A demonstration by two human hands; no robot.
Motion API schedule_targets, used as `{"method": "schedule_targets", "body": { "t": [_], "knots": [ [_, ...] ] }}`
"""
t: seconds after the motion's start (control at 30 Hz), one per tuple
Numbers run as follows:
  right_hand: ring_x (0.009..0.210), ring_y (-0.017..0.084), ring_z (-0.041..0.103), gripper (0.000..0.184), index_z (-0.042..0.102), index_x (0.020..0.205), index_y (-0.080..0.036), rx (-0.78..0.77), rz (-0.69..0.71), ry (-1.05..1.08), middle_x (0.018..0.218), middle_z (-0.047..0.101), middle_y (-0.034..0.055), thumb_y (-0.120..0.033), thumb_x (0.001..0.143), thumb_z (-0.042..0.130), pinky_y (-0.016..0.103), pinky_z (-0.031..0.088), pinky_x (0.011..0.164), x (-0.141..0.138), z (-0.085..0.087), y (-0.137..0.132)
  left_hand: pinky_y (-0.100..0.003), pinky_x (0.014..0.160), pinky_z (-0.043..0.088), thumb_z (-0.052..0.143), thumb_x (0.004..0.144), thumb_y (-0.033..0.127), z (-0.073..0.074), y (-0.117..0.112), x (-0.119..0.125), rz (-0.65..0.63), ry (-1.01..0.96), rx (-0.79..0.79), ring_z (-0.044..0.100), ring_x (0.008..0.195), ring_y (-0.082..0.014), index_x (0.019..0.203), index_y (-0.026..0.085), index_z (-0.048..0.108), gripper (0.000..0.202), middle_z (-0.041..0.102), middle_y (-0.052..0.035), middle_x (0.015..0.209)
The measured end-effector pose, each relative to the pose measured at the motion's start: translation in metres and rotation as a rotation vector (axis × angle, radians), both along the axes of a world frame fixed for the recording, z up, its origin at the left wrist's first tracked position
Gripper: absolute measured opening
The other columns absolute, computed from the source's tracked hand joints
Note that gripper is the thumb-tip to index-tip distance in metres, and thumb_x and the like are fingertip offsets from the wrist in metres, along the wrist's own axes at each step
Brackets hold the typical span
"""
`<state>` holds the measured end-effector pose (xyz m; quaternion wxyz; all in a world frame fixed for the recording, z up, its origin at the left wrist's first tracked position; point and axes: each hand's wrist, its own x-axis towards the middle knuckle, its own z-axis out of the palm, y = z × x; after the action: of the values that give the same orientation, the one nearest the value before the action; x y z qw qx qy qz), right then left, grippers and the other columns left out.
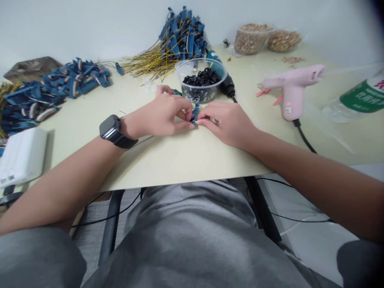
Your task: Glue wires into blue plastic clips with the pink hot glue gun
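A small blue piece (pixel 195 112) is pinched between my two hands, low over the table just in front of a clear plastic tub. My left hand (pixel 168 114), with a black watch on the wrist, closes its thumb and fingers on the piece's left side. From the right, my right hand (pixel 226 122) grips it between thumb and forefinger. Fingertips cover most of the piece, so its full shape is hidden. Several small black parts (pixel 202 78) fill the clear tub (pixel 217 86) right behind my hands.
Blue pieces with yellow wires (pixel 183 36) are heaped at the back, more blue pieces (pixel 72 80) at left. A pink glue gun (pixel 292 88) stands at right near a green-labelled bottle (pixel 360 98). Tubs of tan bits (pixel 250 40) sit behind; a white box (pixel 22 156) lies left.
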<state>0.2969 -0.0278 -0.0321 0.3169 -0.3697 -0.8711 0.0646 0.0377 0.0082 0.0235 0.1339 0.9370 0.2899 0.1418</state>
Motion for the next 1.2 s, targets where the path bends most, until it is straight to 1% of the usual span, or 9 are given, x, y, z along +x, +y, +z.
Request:
{"method": "schedule_targets", "body": {
  "t": [0.13, 0.2, 0.33, 0.53, 0.63, 0.77, 0.97, 1.1, 1.2],
  "knots": [
    [0.098, 0.028, 0.072, 0.020, 0.084, 0.107, -0.021, 0.009, 0.002, -0.002, 0.108, 0.084, 0.0097, -0.029, 0.111, 0.066, 0.040, 0.050, 0.090, -0.0004, 0.0006, -0.0006, -0.058, 0.130, 0.026, 0.069, 0.097, 0.058, -0.0008, 0.0013, -0.0020, -0.001, 0.013, -0.024, 0.083, 0.109, -0.0300, 0.113, 0.030, 0.073, 0.033, 0.089, -0.0008, 0.112],
    [0.097, 0.028, 0.072, 0.020, 0.084, 0.106, -0.021, 0.016, -0.001, -0.003, 0.107, 0.083, 0.0098, -0.029, 0.111, 0.066, 0.040, 0.049, 0.089, -0.0006, 0.0004, -0.0006, -0.058, 0.130, 0.027, 0.069, 0.097, 0.057, -0.0012, 0.0016, -0.0026, -0.015, 0.002, -0.022, 0.083, 0.110, -0.0297, 0.119, 0.031, 0.072, 0.034, 0.091, -0.0003, 0.111],
    [0.095, 0.027, 0.071, 0.020, 0.083, 0.104, -0.022, 0.023, -0.005, 0.002, 0.103, 0.082, 0.0087, -0.030, 0.111, 0.067, 0.039, 0.049, 0.088, -0.0006, -0.0005, -0.0001, -0.059, 0.128, 0.031, 0.069, 0.098, 0.054, -0.0015, 0.0019, -0.0029, -0.030, -0.003, 0.001, 0.083, 0.107, -0.0295, 0.120, 0.032, 0.074, 0.032, 0.091, -0.0003, 0.110],
    [0.097, 0.027, 0.071, 0.023, 0.085, 0.105, -0.022, 0.025, 0.009, 0.007, 0.105, 0.083, 0.0091, -0.033, 0.112, 0.066, 0.039, 0.050, 0.088, 0.0002, -0.0010, 0.0007, -0.057, 0.127, 0.036, 0.069, 0.099, 0.053, -0.0026, 0.0025, -0.0041, -0.051, -0.013, -0.007, 0.084, 0.113, -0.0297, 0.129, 0.034, 0.072, 0.035, 0.092, 0.0003, 0.106],
    [0.096, 0.027, 0.072, 0.021, 0.084, 0.104, -0.021, 0.022, 0.008, 0.008, 0.104, 0.083, 0.0093, -0.031, 0.111, 0.067, 0.040, 0.051, 0.089, -0.0001, -0.0006, 0.0007, -0.058, 0.129, 0.035, 0.070, 0.100, 0.050, -0.0032, 0.0025, -0.0045, -0.055, -0.015, 0.003, 0.085, 0.111, -0.0291, 0.128, 0.034, 0.073, 0.032, 0.091, 0.0001, 0.111],
    [0.095, 0.027, 0.072, 0.020, 0.084, 0.103, -0.021, 0.011, 0.002, 0.011, 0.104, 0.083, 0.0092, -0.030, 0.110, 0.068, 0.040, 0.050, 0.089, -0.0006, 0.0002, 0.0003, -0.059, 0.127, 0.039, 0.071, 0.100, 0.053, -0.0033, 0.0024, -0.0042, -0.061, -0.022, 0.018, 0.085, 0.109, -0.0296, 0.124, 0.034, 0.076, 0.031, 0.092, -0.0009, 0.110],
    [0.096, 0.027, 0.072, 0.018, 0.083, 0.102, -0.021, 0.000, -0.003, 0.010, 0.104, 0.083, 0.0089, -0.029, 0.110, 0.069, 0.040, 0.050, 0.090, -0.0008, 0.0006, -0.0002, -0.054, 0.121, 0.043, 0.071, 0.100, 0.057, -0.0015, 0.0018, -0.0030, -0.054, -0.024, -0.006, 0.086, 0.111, -0.0286, 0.123, 0.034, 0.080, 0.034, 0.090, -0.0025, 0.121],
    [0.095, 0.027, 0.071, 0.019, 0.083, 0.101, -0.021, 0.003, -0.009, -0.001, 0.103, 0.082, 0.0093, -0.029, 0.110, 0.068, 0.040, 0.049, 0.089, -0.0009, 0.0005, 0.0002, -0.054, 0.122, 0.041, 0.072, 0.098, 0.057, -0.0001, 0.0014, -0.0024, -0.032, -0.015, -0.011, 0.085, 0.113, -0.0293, 0.116, 0.033, 0.083, 0.032, 0.089, -0.0025, 0.124],
    [0.094, 0.027, 0.070, 0.019, 0.082, 0.101, -0.021, -0.002, -0.025, -0.005, 0.102, 0.082, 0.0094, -0.030, 0.110, 0.069, 0.040, 0.047, 0.088, -0.0010, 0.0007, 0.0005, -0.054, 0.124, 0.037, 0.073, 0.097, 0.056, -0.0001, 0.0017, -0.0024, -0.018, -0.007, -0.012, 0.084, 0.116, -0.0305, 0.114, 0.032, 0.084, 0.032, 0.089, -0.0017, 0.126]
  ]
}}
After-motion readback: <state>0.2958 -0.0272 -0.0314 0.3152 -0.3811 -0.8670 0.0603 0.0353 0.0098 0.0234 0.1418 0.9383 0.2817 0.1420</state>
